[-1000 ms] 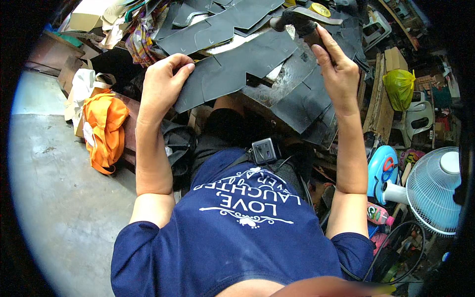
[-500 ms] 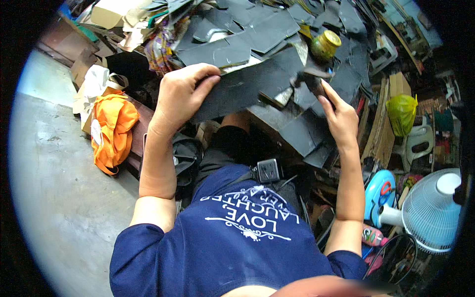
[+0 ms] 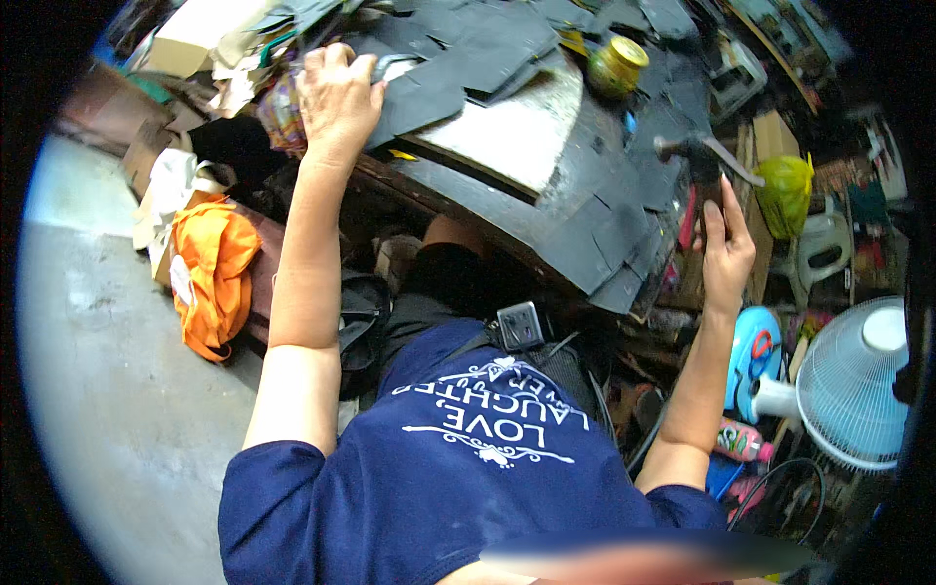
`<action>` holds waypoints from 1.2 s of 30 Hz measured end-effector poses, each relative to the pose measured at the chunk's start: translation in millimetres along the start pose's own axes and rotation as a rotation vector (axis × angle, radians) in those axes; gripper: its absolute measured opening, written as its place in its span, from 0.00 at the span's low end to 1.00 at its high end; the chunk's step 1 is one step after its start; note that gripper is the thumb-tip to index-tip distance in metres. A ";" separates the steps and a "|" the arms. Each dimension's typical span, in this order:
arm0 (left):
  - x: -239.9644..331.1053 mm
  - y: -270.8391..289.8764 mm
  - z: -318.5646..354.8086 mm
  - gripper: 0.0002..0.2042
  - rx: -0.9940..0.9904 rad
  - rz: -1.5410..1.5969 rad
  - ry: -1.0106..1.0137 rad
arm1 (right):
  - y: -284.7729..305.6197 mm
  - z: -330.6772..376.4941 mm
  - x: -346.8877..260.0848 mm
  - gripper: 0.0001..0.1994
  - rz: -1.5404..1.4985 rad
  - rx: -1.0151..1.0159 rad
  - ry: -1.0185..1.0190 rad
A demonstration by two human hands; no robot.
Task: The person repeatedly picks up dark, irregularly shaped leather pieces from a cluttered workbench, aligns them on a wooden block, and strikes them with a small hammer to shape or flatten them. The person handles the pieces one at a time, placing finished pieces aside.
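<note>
My right hand [image 3: 728, 249] grips a hammer [image 3: 704, 161] by its dark handle, just off the table's right side. The hammer's head is raised, its curved end pointing right. At the far left of the table, my left hand [image 3: 338, 102] is palm down with its fingers bent over. Its fingertips are hidden, so what they hold cannot be made out. Beside that hand are a purple patterned cloth [image 3: 281, 115] and flat black sheets [image 3: 424, 97]. A pale, bare-looking panel [image 3: 526, 127] lies on the table between my hands.
A yellow-green jar [image 3: 616, 68] stands among black pieces at the back right. More black pieces [image 3: 600, 234] lie at the near corner. A fan [image 3: 853, 385], a yellow-green bag [image 3: 783, 195] and a plastic chair [image 3: 817, 258] are at the right. An orange cloth bag [image 3: 216, 278] is at the left.
The long black sheet has gone from the table's middle, uncovering the pale panel. My left hand has moved farther away and slightly left. My right hand has moved right with the hammer.
</note>
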State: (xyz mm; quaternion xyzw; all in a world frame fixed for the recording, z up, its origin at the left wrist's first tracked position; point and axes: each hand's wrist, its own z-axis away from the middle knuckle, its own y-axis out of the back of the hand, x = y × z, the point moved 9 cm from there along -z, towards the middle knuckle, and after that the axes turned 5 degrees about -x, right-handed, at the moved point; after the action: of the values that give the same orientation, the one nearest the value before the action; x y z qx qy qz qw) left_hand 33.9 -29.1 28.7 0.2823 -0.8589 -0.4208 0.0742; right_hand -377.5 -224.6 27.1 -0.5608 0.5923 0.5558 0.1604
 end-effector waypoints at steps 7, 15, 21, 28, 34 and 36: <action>218.8 10.6 45.4 0.24 -0.450 0.514 -0.429 | 22.8 -6.4 -0.9 0.20 -0.140 0.103 0.041; 228.3 6.6 45.5 0.13 -0.433 0.923 -0.290 | 18.0 1.9 -2.3 0.20 -0.150 0.114 0.013; 127.2 -22.4 22.0 0.10 -0.529 0.798 -0.060 | -4.5 -7.7 -31.6 0.20 -0.120 -0.008 0.146; 101.7 -31.9 25.9 0.12 -0.459 0.791 -0.089 | -92.4 -20.9 -88.6 0.20 -0.052 -0.083 0.396; 94.4 -29.8 30.2 0.21 -0.504 0.813 -0.008 | -157.5 -26.6 -78.3 0.19 0.615 -0.331 0.465; 94.5 -30.7 31.0 0.20 -0.502 0.872 -0.007 | -145.8 -31.6 -83.3 0.19 0.458 -0.261 0.518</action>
State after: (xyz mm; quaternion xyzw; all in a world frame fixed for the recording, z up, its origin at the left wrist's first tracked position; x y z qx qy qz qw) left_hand -42.9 -74.7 -24.9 -0.1308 -0.7696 -0.5452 0.3056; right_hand -214.4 -174.6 35.5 -0.5514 0.6475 0.4880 -0.1963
